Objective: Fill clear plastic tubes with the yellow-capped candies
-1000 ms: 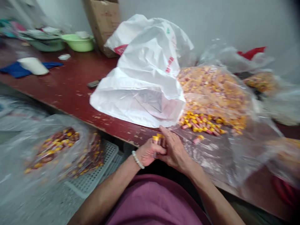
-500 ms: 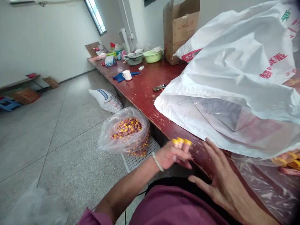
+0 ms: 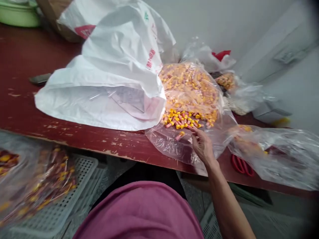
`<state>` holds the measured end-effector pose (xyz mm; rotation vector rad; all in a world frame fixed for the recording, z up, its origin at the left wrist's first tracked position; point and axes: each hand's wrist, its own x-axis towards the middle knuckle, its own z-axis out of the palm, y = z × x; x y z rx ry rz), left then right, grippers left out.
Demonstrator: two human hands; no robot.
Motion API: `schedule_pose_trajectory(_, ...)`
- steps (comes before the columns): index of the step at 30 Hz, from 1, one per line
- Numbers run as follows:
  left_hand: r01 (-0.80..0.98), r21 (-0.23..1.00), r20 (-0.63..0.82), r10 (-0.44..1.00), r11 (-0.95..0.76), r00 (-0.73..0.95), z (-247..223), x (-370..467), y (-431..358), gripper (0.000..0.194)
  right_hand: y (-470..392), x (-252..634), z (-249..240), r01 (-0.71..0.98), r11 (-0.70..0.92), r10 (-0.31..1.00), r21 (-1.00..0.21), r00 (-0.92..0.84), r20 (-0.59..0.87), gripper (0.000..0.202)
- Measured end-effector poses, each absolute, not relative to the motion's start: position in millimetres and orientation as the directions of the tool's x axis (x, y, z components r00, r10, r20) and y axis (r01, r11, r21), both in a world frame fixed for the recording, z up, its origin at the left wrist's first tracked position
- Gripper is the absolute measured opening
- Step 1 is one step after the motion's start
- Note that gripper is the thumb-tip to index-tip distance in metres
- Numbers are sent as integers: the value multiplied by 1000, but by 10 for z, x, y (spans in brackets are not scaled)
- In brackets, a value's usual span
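Observation:
My right hand (image 3: pixel 203 145) reaches in from the lower right, over the front of an open clear plastic bag (image 3: pixel 171 146) on the table. Its fingertips are at the near edge of a heap of small pink-red pieces with yellow ends (image 3: pixel 183 119). The fingers are stretched out and the thumb stands apart; nothing shows held between them. One loose piece (image 3: pixel 179 135) lies on the plastic just left of the hand. My left hand is out of view.
A large white sack (image 3: pixel 107 99) lies left of the heap, with a dark phone (image 3: pixel 40 79) beyond it. Red-handled scissors (image 3: pixel 241 165) and another clear bag (image 3: pixel 286 156) lie to the right. Below the table's left side, a bag of pieces (image 3: pixel 54 176) rests on a white crate (image 3: pixel 83 169).
The view has swung right. My right hand has moved forward to the heap. My left hand, which held several yellow-ended pieces, has gone out of view.

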<state>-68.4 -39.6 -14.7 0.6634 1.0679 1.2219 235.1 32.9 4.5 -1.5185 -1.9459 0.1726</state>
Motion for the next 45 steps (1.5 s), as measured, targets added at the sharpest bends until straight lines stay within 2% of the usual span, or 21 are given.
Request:
schedule_pose_trajectory(3,-94,975,-215,965,202,-153,-76,-528,-454,31,326,2353,-16,817,303,925,-491,-129,357,34)
schedule_pose_trajectory(7,301,944,-40,954,133,-298,110,-780,-652,28,378,2254,-85,830,197,965,-522,-70,254,34)
schedule_pose_trajectory(12,515,856,142,933,53,-331,350,-1254,-885,24,459,2184,-111,755,212,975,-621,-124,182,33)
schedule_pose_trajectory(14,618,786,241,924,-6,-297,353,-1174,-843,28,447,2161,-95,697,226,974,-680,-161,159,31)
schedule_pose_trajectory(16,696,701,294,952,-155,-85,314,-872,-700,32,389,2127,-44,602,226,973,-766,-184,143,28)
schedule_pose_trajectory(19,669,590,407,882,-452,237,280,-263,-412,39,213,2037,114,446,281,953,-850,-232,194,23)
schedule_pose_trajectory(22,581,628,351,855,-517,381,339,118,-231,39,-21,1901,325,348,376,911,-859,-308,275,18)
schedule_pose_trajectory(26,525,754,101,860,-394,499,479,115,-237,15,-270,1730,506,231,371,894,-899,-350,279,16)
schedule_pose_trajectory(30,501,800,37,860,-330,508,542,-51,-274,14,-283,1716,446,105,283,913,-953,-335,234,18)
schedule_pose_trajectory(34,267,963,-168,869,43,465,448,-66,-184,27,-99,1821,283,-54,91,984,-994,-148,98,23)
schedule_pose_trajectory(35,213,969,-214,861,126,462,412,-43,-150,29,-64,1832,263,-37,86,986,-996,-137,90,23)
schedule_pose_trajectory(37,152,973,-223,866,172,448,354,12,-85,31,-36,1823,267,61,161,970,-985,-195,146,19)
schedule_pose_trajectory(41,181,981,-143,894,70,424,357,62,-28,26,-71,1771,374,266,412,895,-872,-297,332,11)
schedule_pose_trajectory(45,246,968,-167,863,51,477,447,30,-63,23,-80,1803,444,326,511,829,-795,-429,357,10)
